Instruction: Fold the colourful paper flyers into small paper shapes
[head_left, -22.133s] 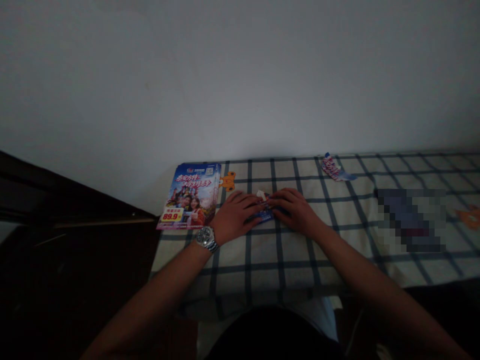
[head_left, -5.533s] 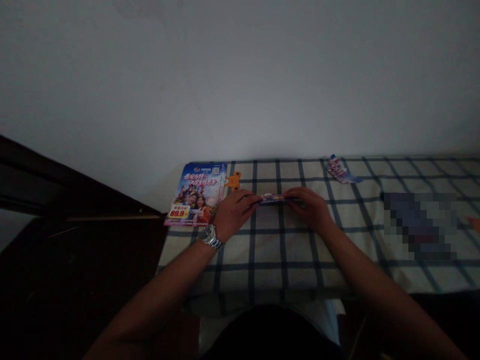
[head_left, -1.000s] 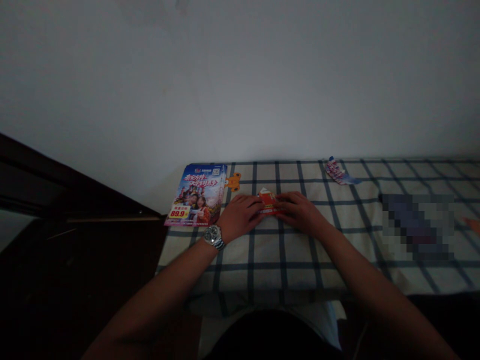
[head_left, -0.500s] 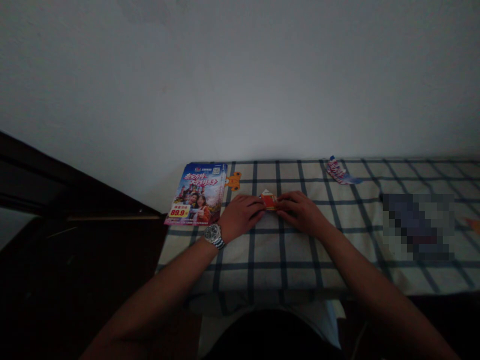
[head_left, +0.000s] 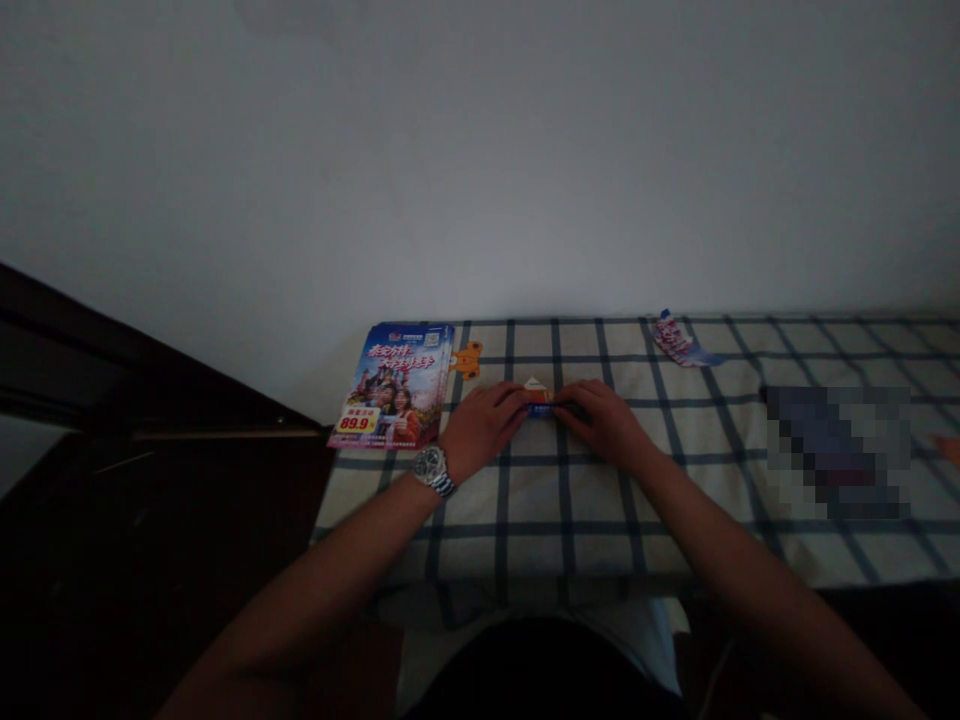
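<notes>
A small folded piece of printed paper (head_left: 537,397), white, red and blue, lies on the checked tablecloth (head_left: 570,500) between my two hands. My left hand (head_left: 480,425), with a metal watch on the wrist, pinches its left end with curled fingers. My right hand (head_left: 604,420) presses and grips its right end, fingers closed on it. Most of the paper is hidden under my fingertips.
A stack of colourful leaflets (head_left: 394,385) lies at the table's left back corner, with an orange bear figure (head_left: 466,360) beside it. Another folded paper piece (head_left: 679,342) sits at the back right. A blurred patch (head_left: 836,450) lies to the right. Dark furniture (head_left: 150,420) stands left.
The folded paper has become smaller and flatter between my fingers. Its red face showed a moment ago and is now mostly covered. Both hands stayed close together in the same spot.
</notes>
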